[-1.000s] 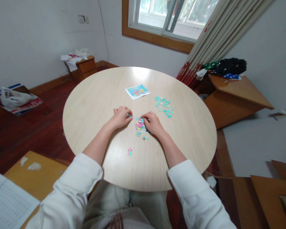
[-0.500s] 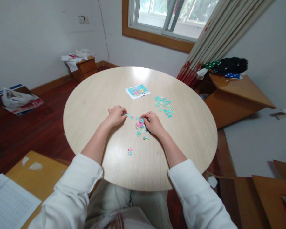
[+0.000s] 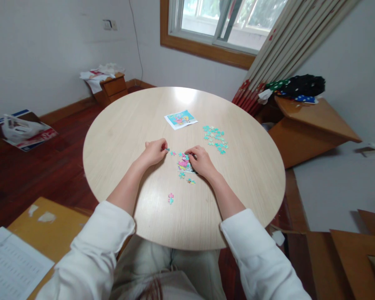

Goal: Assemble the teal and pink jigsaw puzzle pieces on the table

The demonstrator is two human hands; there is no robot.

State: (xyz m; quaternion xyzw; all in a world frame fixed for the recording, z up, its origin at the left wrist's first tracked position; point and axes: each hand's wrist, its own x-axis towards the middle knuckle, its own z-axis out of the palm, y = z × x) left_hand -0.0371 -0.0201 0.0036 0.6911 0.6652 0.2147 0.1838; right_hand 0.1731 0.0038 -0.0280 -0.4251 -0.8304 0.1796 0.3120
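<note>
My left hand [image 3: 156,151] pinches a small jigsaw piece [image 3: 167,149] between thumb and fingertips, just above the table. Right of it, a pink and turquoise jigsaw piece [image 3: 173,153] lies loose. The partly assembled jigsaw puzzle [image 3: 183,163] shows a pink figure and lies at the middle of the table. My right hand [image 3: 201,161] has curled fingers at its upper right edge, covering part of it. Just below the puzzle lie a turquoise piece [image 3: 181,176] and a brownish-turquoise piece [image 3: 191,181]. Nearer me are pink and turquoise pieces [image 3: 171,198].
On the round table [image 3: 118,125], a printed picture sheet [image 3: 181,119] lies beyond my hands. A spread of turquoise jigsaw pieces [image 3: 215,137] is to its right. A yellowish board with papers [image 3: 15,262] stands at lower left. A wooden cabinet [image 3: 315,129] stands at right.
My left hand has let go of the pink and turquoise piece, moved slightly left, and picked up another piece. My right hand stays at the puzzle's edge.
</note>
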